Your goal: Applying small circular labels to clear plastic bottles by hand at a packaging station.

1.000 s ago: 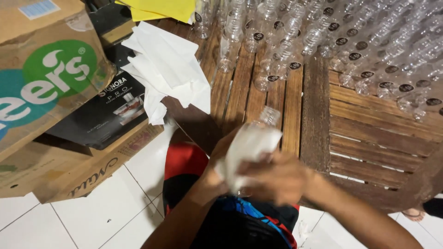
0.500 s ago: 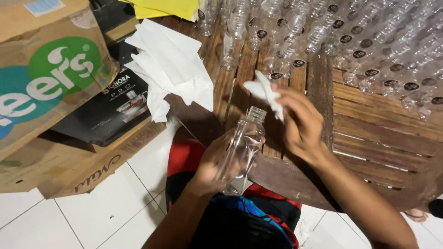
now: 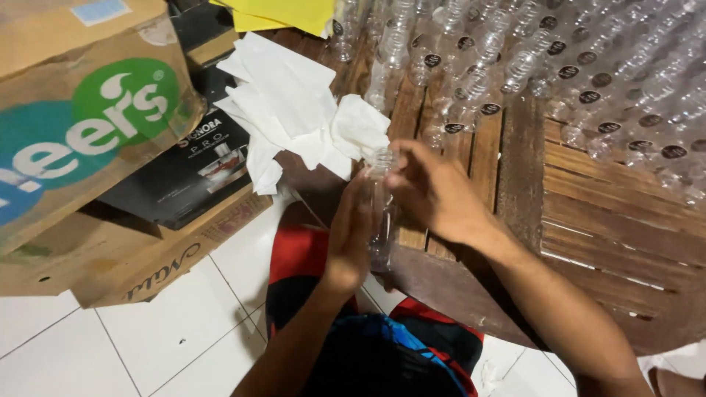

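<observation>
Hands meet over the near edge of a slatted wooden table (image 3: 603, 220) in the head view, the only one, and they work one clear plastic bottle (image 3: 380, 213) between them. The left hand (image 3: 351, 235) wraps the bottle's body from its nine o'clock side, fingers closed around it and keeping it upright, so the open neck points up toward the camera; the grasp looks firm rather than loose. The right hand (image 3: 434, 192) sits at the bottle's three o'clock, fingertips curled at the neck; whether they pinch anything there I cannot tell. At about eleven o'clock from the bottle lies a heap of white paper tissues (image 3: 294, 110), just beside the neck and within easy reach of either hand. Toward twelve and one o'clock the table is packed with rows of empty clear bottles (image 3: 559, 73), upright and touching, apart from the one in hand. At nine o'clock stacked cardboard boxes (image 3: 88, 132) stand on the white tiled floor (image 3: 147, 338), with yellow sheets (image 3: 287, 13) at the top edge.
</observation>
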